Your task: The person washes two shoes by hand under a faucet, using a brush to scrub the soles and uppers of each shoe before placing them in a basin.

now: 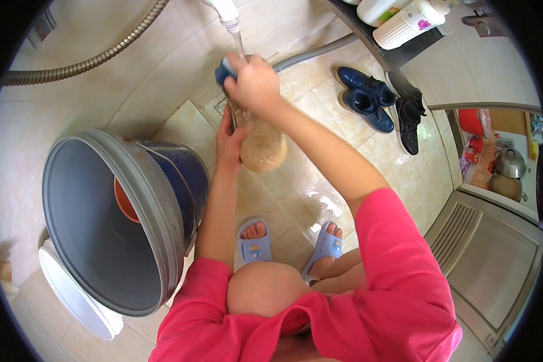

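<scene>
Water runs from a white tap point(227, 16) onto a shoe point(232, 118) seen mostly edge-on and partly hidden by my hands. My left hand point(231, 138) grips the shoe from below, thumb on its near side. A blurred blue brush point(225, 72) is in my right hand point(255, 83), against the upper part of the shoe under the stream. Behind and below the hands, a round tan basin or stool-like object point(264, 147) is wet; its exact kind is unclear.
Large grey bucket point(104, 226) with an orange vessel point(126, 201) inside stands left, a white basin point(79, 294) beside it. Blue shoes point(366, 97) and black shoes point(407, 113) rest on wet tiles point(316, 117) at right. A grey hose point(316, 52) runs behind. Bottles point(409, 25) stand on a dark shelf point(398, 54).
</scene>
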Available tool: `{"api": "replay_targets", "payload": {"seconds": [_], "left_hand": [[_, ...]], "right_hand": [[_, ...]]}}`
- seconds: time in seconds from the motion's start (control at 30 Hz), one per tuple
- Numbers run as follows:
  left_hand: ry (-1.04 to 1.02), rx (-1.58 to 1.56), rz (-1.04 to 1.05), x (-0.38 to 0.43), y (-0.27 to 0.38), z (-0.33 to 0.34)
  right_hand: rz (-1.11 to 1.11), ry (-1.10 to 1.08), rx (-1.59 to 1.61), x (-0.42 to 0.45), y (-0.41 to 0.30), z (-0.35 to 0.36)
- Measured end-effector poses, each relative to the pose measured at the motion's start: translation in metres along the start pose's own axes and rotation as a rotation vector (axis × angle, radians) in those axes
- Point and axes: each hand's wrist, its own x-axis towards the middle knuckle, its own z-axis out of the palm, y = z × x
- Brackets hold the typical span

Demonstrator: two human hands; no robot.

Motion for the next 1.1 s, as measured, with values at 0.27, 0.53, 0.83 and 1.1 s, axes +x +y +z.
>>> {"api": "replay_targets", "payload": {"seconds": [0.27,0.53,0.83,1.1], "left_hand": [[-0.036,-0.004,0.03,-0.016,0.004,0.006],[-0.025,-0.25,0.082,0.011,0.0,-0.021],[-0.048,-0.274,-0.095,-0.024,-0.017,-0.015],[0.005,-0.216,-0.089,0.004,-0.015,-0.01]], "right_hand": [[0.319,-0.074,-0.018,0.064,0.056,-0.017],[0.095,-0.062,0.127,-0.045,0.032,-0.024],[0.065,-0.005,-0.318,0.047,0.048,0.007],[-0.1,-0.266,-0.238,0.082,0.015,0.017]]}}
